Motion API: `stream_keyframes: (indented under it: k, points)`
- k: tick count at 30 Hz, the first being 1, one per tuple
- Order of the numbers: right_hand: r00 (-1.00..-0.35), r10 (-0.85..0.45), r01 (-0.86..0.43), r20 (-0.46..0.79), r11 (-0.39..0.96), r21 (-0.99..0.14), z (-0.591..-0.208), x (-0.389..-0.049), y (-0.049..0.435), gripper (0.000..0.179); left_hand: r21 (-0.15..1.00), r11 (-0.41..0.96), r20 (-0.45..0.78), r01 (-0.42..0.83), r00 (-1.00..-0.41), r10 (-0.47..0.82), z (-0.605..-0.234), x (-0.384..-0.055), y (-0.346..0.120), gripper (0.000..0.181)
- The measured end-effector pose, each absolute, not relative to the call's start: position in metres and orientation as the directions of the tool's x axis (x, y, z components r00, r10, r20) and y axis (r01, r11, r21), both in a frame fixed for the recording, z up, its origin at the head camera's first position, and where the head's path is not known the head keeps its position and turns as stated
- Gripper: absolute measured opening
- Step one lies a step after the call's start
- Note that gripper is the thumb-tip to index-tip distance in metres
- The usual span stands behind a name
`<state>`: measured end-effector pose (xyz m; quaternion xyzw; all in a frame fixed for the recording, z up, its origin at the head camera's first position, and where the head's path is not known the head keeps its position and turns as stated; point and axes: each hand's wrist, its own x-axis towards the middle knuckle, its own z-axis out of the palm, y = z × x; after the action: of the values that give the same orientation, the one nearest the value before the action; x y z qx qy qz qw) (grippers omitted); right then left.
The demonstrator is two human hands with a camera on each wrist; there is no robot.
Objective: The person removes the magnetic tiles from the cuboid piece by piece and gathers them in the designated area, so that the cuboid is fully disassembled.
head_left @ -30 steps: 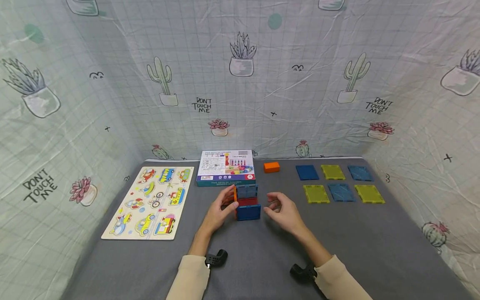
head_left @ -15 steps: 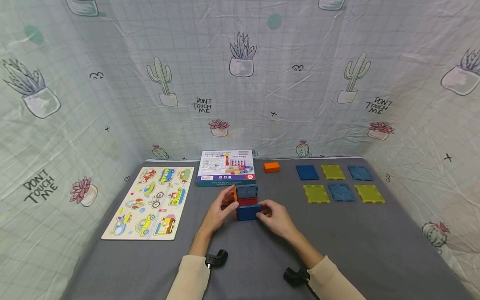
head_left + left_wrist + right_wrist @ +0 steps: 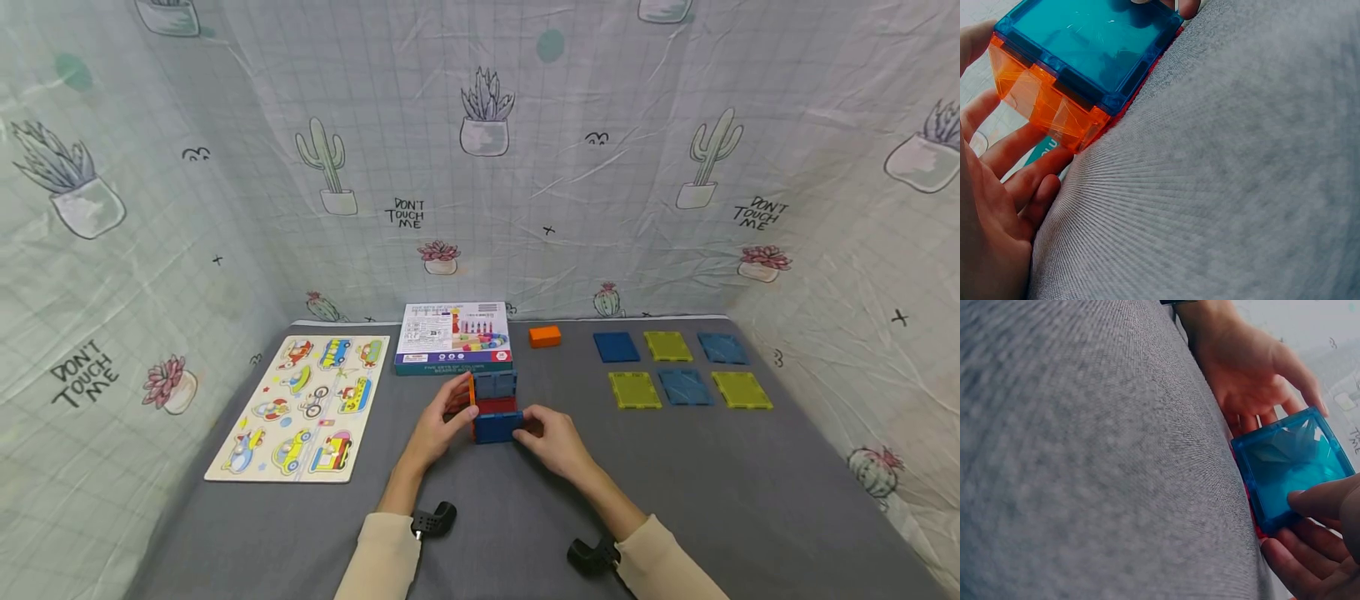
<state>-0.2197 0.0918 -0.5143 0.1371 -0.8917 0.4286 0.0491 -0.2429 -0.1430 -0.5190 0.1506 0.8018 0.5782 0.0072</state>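
Observation:
Square magnetic tiles form an open-topped box in the middle of the table. A blue tile point(image 3: 495, 428) stands at the front and a second blue tile point(image 3: 495, 384) at the back. A red tile point(image 3: 497, 406) lies between them as the floor, and an orange tile point(image 3: 1054, 109) makes the left wall. My left hand point(image 3: 433, 427) steadies that corner, its fingers along the orange tile and its thumb at the front tile's edge. My right hand point(image 3: 557, 442) pinches the front blue tile's right side, thumb outside and fingers behind.
Blue and yellow tiles point(image 3: 635, 390) lie flat in two rows at the right. An orange block point(image 3: 544, 336) sits near the back edge, beside a printed box point(image 3: 453, 337) close behind the tile box. At the left lies a vehicle puzzle board point(image 3: 296, 408).
My right hand has moved left from beside the tile box and now pinches the front blue tile. The left hand and the tiles look the same.

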Motion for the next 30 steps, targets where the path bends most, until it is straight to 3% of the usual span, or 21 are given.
stream_keyframes:
  k: [6, 30]
  points:
    - [-0.959, -0.193, -0.282, 0.207, 0.583, -0.762, -0.515, -0.22, 0.09, 0.014, 0.928, 0.271, 0.186, 0.255, -0.949, 0.255, -0.5, -0.233, -0.143, 0.06]
    - [-0.95, -0.249, -0.304, 0.19, 0.589, -0.749, -0.516, -0.218, 0.094, 0.016, 0.93, 0.28, 0.182, 0.239, -0.96, 0.214, -0.504, -0.228, -0.138, 0.061]
